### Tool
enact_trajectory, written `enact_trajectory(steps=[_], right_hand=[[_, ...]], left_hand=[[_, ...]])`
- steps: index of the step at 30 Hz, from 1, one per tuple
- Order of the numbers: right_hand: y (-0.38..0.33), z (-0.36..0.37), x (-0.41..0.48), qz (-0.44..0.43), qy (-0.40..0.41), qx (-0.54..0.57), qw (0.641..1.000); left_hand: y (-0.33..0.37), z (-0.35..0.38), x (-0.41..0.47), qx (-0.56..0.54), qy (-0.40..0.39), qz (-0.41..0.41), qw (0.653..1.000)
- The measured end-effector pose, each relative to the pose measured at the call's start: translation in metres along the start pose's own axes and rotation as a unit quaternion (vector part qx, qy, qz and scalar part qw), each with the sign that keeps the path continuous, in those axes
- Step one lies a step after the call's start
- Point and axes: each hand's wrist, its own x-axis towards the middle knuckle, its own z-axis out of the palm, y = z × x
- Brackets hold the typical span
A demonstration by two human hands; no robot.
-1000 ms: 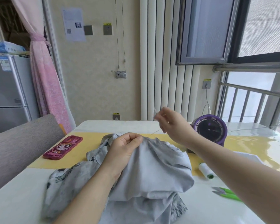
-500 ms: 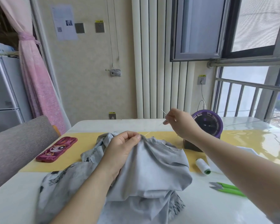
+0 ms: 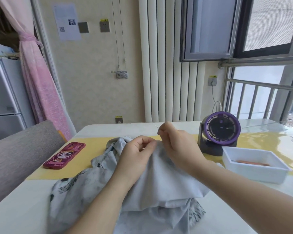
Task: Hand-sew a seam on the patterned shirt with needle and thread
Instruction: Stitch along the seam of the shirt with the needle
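Pinching the shirt (image 3: 161,184) in the left hand (image 3: 135,155), the needle (image 3: 156,127), gripped by the right hand (image 3: 178,144), is best set close beside.

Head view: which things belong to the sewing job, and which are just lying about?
In the job: shirt, pinched by the left hand; needle, pinched by the right hand.
Lying about: pink phone, purple fan, white tray.
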Motion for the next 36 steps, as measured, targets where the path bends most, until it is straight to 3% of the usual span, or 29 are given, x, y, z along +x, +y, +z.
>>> enact_trajectory(steps=[11, 19, 26, 36], right_hand=[[0.042, -0.017, -0.018, 0.096, -0.051, 0.006, 0.994], [0.079, -0.005, -0.04, 0.218, -0.177, 0.008, 0.96], [0.086, -0.014, -0.025, 0.171, -0.236, 0.039, 0.956], [0.073, -0.031, -0.001, 0.131, -0.34, -0.026, 0.931]], left_hand=[[-0.008, 0.016, 0.01, 0.176, -0.078, 0.064, 0.979], [-0.056, 0.049, 0.013, 0.202, -0.091, 0.055, 0.974], [-0.059, 0.043, 0.013, 0.162, -0.077, 0.017, 0.984], [-0.051, 0.041, 0.007, 0.087, -0.06, -0.013, 0.994]])
